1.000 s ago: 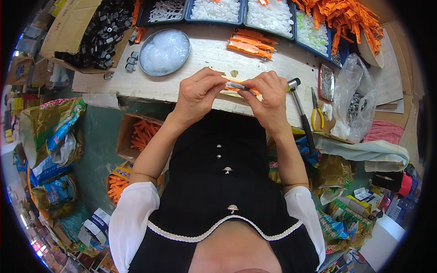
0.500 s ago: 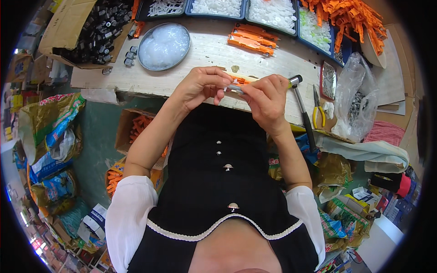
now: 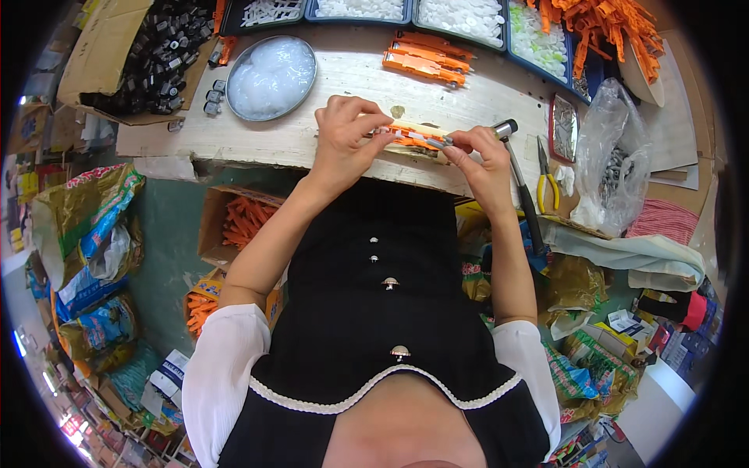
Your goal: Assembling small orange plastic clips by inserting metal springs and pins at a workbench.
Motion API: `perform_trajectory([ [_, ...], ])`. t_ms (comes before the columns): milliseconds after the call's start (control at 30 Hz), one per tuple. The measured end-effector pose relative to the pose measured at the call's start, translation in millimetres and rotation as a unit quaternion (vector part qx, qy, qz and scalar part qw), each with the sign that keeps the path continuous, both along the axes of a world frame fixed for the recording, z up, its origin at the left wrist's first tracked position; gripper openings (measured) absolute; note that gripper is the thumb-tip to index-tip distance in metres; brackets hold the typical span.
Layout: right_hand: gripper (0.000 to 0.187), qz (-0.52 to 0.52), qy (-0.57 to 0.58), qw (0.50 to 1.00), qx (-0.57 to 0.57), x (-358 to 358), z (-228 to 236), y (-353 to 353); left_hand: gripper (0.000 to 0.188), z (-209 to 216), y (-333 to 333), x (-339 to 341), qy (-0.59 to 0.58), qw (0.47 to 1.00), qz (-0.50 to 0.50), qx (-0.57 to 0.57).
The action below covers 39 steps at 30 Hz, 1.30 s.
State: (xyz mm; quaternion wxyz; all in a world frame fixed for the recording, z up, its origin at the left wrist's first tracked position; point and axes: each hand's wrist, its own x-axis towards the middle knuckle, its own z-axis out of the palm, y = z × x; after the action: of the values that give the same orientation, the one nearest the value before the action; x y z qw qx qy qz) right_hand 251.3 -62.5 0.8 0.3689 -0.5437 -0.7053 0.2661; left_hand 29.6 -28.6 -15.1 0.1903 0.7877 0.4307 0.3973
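Note:
At the table's front edge lies an orange plastic housing [image 3: 425, 140], open side up, with small white pieces and a slim grey rod [image 3: 437, 143] along it. My left hand [image 3: 346, 140] is over its left end, thumb and forefinger pinched on a small white plastic piece [image 3: 398, 134]. At the right end, my right hand [image 3: 482, 156] pinches the end of the grey rod. The fingers partly cover both ends. Beyond my hands, several matching orange housings [image 3: 425, 61] lie side by side on the table.
A round metal dish [image 3: 271, 78] of clear jelly-like grease sits at the left, beside a carton [image 3: 101, 66] of black parts. Trays [image 3: 460, 22] of white pieces line the back. A hammer [image 3: 521, 191], pliers [image 3: 546, 179] and a plastic bag [image 3: 612, 156] are at the right.
The rod with its white pieces has gone from between my raised hands down to the orange housing. My hands have moved farther apart, the right one to the right.

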Motion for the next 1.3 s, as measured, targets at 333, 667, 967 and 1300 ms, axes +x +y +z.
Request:
perform_trajectory([
  [333,0.014,0.000,0.028,0.999,-0.039,-5.9,-7.6,6.8,0.018,-17.3,3.0,13.4,0.008,1.000,0.010,-0.020],
  [667,0.015,0.000,0.013,1.000,-0.019,-12.9,-16.3,11.2,0.017,-18.7,1.8,13.5,-0.009,1.000,0.007,-0.014],
  [967,0.013,-0.007,-0.029,1.000,-0.005,-12.6,-15.9,10.2,0.009,-21.0,1.0,13.7,0.013,1.000,0.001,0.021],
  [1300,0.029,0.069,-0.274,0.933,0.225,-4.7,-9.0,2.6,0.009,-19.1,0.2,13.3,0.037,0.998,-0.012,0.044],
])
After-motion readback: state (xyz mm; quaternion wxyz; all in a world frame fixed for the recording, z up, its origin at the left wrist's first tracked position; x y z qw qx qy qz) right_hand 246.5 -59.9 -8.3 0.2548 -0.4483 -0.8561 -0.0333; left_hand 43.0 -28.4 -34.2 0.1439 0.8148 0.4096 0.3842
